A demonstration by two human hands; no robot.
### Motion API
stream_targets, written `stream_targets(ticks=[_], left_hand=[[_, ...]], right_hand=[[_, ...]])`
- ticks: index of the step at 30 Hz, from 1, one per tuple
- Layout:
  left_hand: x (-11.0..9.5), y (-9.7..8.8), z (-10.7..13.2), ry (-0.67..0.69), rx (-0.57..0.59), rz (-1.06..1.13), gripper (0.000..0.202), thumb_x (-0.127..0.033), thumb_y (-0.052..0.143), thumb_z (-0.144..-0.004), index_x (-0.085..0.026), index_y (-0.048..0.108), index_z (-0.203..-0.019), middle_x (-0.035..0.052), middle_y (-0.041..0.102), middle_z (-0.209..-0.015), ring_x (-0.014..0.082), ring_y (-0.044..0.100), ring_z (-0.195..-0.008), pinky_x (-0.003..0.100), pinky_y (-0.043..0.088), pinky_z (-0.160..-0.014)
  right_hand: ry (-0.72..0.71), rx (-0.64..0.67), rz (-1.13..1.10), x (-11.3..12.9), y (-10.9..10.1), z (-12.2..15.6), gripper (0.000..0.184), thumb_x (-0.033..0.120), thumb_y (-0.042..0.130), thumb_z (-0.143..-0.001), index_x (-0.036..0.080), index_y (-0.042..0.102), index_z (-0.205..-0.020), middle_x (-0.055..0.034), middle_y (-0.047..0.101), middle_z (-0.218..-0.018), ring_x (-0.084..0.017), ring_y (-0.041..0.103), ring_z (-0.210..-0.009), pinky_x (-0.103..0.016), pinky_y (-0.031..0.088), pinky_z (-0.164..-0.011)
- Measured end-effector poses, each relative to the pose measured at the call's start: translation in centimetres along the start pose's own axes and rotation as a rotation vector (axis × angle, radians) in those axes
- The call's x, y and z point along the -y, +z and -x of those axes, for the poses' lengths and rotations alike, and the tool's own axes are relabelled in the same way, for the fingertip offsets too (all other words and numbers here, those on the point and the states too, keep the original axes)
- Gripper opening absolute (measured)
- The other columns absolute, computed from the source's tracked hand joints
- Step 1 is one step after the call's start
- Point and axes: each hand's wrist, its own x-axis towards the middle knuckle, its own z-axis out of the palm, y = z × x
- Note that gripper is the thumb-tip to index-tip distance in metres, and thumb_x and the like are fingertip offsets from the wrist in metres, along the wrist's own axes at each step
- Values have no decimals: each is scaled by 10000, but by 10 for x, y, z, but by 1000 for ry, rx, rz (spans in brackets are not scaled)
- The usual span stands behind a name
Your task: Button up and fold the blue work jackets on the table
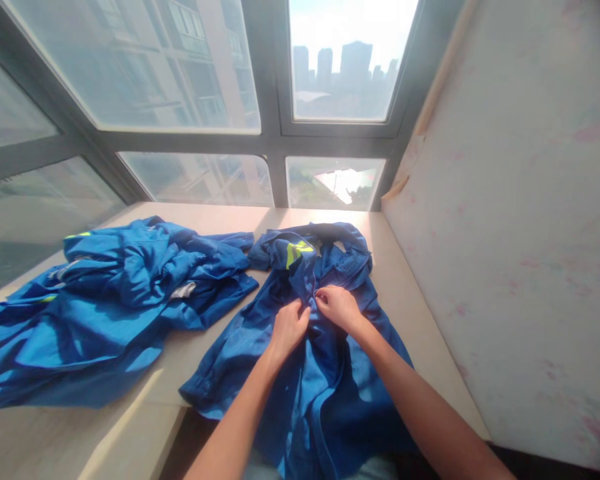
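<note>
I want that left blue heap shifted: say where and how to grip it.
Grip the blue heap at its bunched upper folds, probably from above with the nearer left hand: they stand raised and uncovered, while its right edge lies flatter.

A strip of sill [403, 300] lies open between blue jacket [325, 353] and wall [525, 220], while heaped clothing [115, 300] blocks the left.

I've got strong daylight through the windows [180, 73], sky [353, 27] blown white. Shadow band crosses the far edge of the surface [405, 287]; sun streak near its front-left edge. Blue garment [325, 353] has deep fold shadows. Hazy, soft detail; wide-angle stretch at the sides, wall [520, 200] blurry, feed's top-right corner dark.
</note>
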Motion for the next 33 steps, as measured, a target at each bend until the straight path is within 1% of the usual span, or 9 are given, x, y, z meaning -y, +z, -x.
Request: stream_targets(ticks=[5,9,13,18,21,23,26,29,33], left_hand=[[0,7,-2,34,-19,150,212,-243,523,-933,-169,597,-749,50,677,-765,178,617,-729,260,369,-656],[1,7,-4,67,-51,303,215,-287,514,-928,-161,668,-847,68,720,-850,201,651,-801,273,430,-709],[6,8,-5,79,7,509,273,-351,549,-908,-156,722,-991,83,751,-958,233,679,-895,300,491,-781],[8,10,-6,-26,44,776,372,-367,592,-864,-134,707,-1131,100,760,-1019,256,696,-935,337,536,-820],[4,11,-6,-81,-52,795,393,-392,619,-858,-131,702,-1140,120,753,-1077,278,689,-1010,362,543,-861],[-3,12,-6,-53,-104,816,426,-421,648,-862,-131,685,-1171,131,740,-1138,282,680,-1057,372,535,-907],[-15,13,-7,38,-79,841,447,-449,684,-859,-132,677,-1174,126,737,-1149,270,674,-1079,356,520,-941],[-25,12,-11,18,-79,798,372,-426,695,-837,-125,705,-1055,101,757,-989,246,691,-935,319,531,-826],[-32,5,-18,31,-126,604,207,-332,661,-822,-139,691,-889,70,726,-842,201,647,-779,283,478,-714]], right_hand=[[14,-21,30,1,-4,-1,278,205,523,-919,254,783,-1001,-48,760,-1037,-187,693,-944,-241,467,-757],[-40,-14,-107,-3,-5,-6,257,200,541,-914,239,784,-988,-33,769,-1043,-179,696,-975,-232,474,-809],[-62,-2,-217,-8,-5,-7,200,247,581,-925,209,775,-957,-32,776,-957,-164,698,-887,-226,475,-777],[-69,-140,-61,-3,-11,-3,130,200,614,-861,211,741,-837,-28,742,-870,-160,662,-809,-229,441,-689],[-102,-274,62,4,-18,0,136,203,607,-875,220,717,-797,-35,718,-859,-165,640,-827,-234,427,-683],[-164,-359,108,8,-24,2,147,198,596,-900,218,713,-815,-40,708,-863,-167,629,-850,-236,429,-711],[-292,-424,156,10,-36,3,177,197,569,-948,219,717,-854,-37,704,-873,-164,615,-867,-239,422,-744],[-344,-436,232,5,-47,1,222,215,540,-982,222,717,-848,-39,702,-872,-163,603,-875,-243,403,-730],[-273,-424,361,-3,-55,-6,250,231,526,-981,212,711,-814,-51,704,-874,-176,603,-881,-260,381,-696]])
